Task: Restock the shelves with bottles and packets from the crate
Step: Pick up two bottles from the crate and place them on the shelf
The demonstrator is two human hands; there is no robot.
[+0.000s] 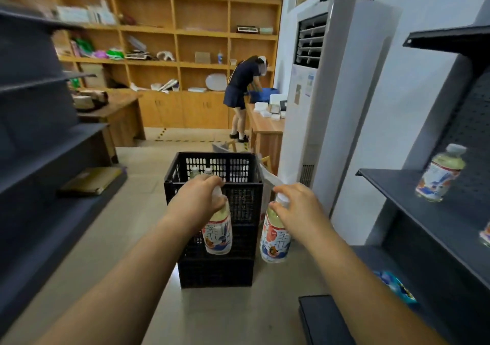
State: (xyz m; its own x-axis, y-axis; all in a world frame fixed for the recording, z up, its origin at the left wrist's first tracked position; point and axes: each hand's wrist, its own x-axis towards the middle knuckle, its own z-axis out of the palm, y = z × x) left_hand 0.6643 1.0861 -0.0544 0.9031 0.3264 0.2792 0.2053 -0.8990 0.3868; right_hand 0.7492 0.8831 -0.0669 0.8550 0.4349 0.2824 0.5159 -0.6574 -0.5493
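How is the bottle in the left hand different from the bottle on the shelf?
The left hand grips its bottle by the cap, hanging in front of the crate; the shelf bottle stands alone, untouched, on the dark shelf, its white cap showing. Both share pale drink and colourful labels.

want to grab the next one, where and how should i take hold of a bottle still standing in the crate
Grip it by the cap and neck, coming straight down from above. The bottles in the crate stand upright with only their caps showing over the crate wall, and the mesh walls block any side approach. Both hands already hold bottles this way, the left hand and the right hand.
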